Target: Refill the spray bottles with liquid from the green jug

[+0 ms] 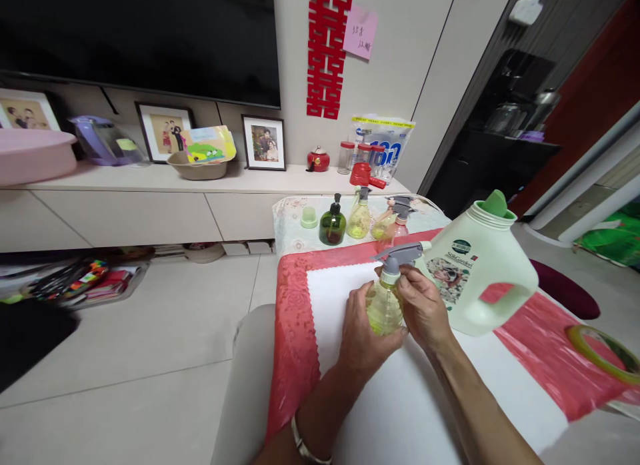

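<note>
A small see-through yellow-green spray bottle with a grey trigger head stands upright between my hands, above the white sheet. My left hand wraps round the bottle's body from the left. At the neck, just under the trigger head, the fingers of my right hand are closed on the collar. A large pale green jug with a floral label stands right beside my right hand, a green piece sitting in its mouth.
Behind my hands stand a dark green pump bottle, several spray bottles and a light green cap. A roll of tape lies at the right on the red cloth. Farther back is a white cabinet.
</note>
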`<state>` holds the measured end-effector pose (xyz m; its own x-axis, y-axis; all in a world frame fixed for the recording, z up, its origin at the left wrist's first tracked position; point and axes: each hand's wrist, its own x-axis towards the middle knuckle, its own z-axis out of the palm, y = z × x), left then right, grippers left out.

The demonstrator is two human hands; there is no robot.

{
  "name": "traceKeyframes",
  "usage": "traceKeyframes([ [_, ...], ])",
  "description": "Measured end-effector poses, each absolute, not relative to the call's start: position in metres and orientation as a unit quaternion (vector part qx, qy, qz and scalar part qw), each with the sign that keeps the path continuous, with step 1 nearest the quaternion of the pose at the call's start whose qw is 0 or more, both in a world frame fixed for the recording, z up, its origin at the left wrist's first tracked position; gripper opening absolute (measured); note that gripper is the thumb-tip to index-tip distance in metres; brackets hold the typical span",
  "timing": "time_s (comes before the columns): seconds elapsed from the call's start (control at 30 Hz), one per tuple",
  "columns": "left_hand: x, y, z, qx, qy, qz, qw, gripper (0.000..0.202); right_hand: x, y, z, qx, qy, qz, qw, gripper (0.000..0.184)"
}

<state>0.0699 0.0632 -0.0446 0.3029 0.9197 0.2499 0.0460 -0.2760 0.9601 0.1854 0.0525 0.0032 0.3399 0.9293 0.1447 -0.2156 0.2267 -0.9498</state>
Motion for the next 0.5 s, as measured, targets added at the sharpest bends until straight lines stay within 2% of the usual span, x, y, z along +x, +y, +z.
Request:
traceKeyframes([
  [0.23, 0.071, 0.063, -0.045, 0.663, 0.372, 0.468, 0.451, 0.082, 0.183, 0.053, 0.006, -0.471, -0.404, 0.393, 0.679, 0.038],
  [0.5, 0.072, 0.063, -0.045, 0.674, 0.38, 0.462, 0.433, 0.085, 0.184, 0.053, 0.031, -0.446, -0.433, 0.357, 0.697, 0.032],
])
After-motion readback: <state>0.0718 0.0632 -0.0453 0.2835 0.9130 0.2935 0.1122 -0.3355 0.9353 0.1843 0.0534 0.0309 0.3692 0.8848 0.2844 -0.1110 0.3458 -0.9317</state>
